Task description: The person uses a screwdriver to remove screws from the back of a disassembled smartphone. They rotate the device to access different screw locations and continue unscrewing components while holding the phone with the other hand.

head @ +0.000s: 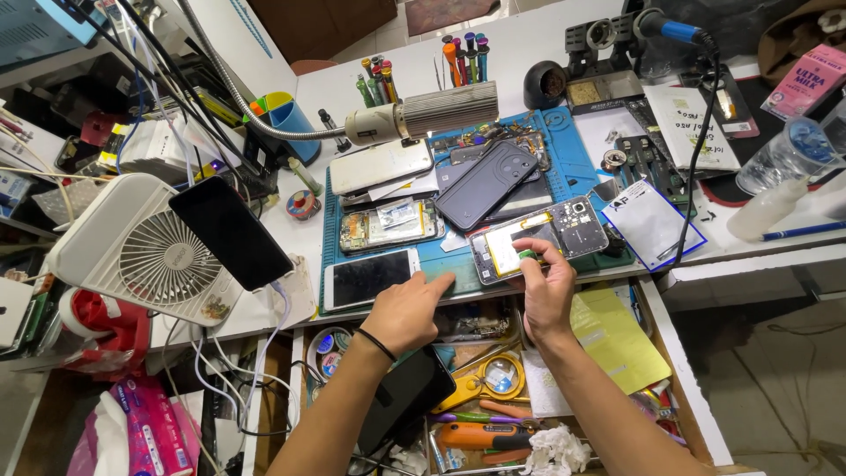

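Observation:
An opened phone (539, 240) lies back-off on the blue work mat (573, 163), showing a yellowish battery and a circuit board. My right hand (542, 286) rests on its near edge, thumb and fingers pinching at the battery area. My left hand (407, 310) has its index finger pressed on the mat's front edge, between a white phone (370, 278) and the opened one. A black band sits on the left wrist.
More phones (485, 183) and another opened one (388, 225) lie on the mat. A gooseneck lamp (423, 115) hangs above. White fan (141, 251) with a black phone (231, 231) at left. Open drawer (679, 370) of tools below. Screwdrivers (463, 57), plastic bottles (784, 159) at back.

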